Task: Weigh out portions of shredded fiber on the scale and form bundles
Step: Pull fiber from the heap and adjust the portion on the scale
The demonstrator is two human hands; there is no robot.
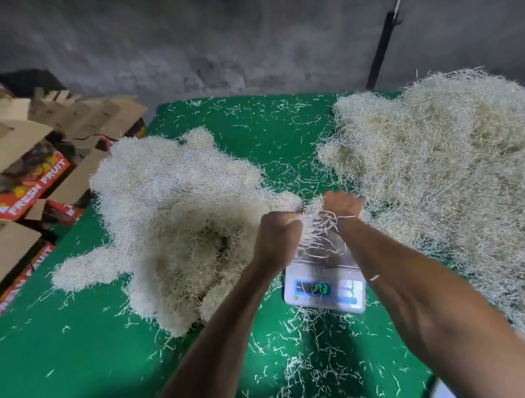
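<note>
A tuft of shredded fiber (315,223) hangs above the scale (325,282), gripped between the left hand (276,231) and right hand (343,205), arms outstretched; bundles (176,209) lie left, loose pile (442,165) right, on green cloth (81,360)

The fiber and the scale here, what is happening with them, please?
A person is portioning shredded fiber. Both hands, the left hand and the right hand, grip one clump of fiber between them, held above the scale. The scale's display is lit, but its number is too blurred to read. A loose pile lies on the right of the green cloth, and rounded bundles lie on the left.
</note>
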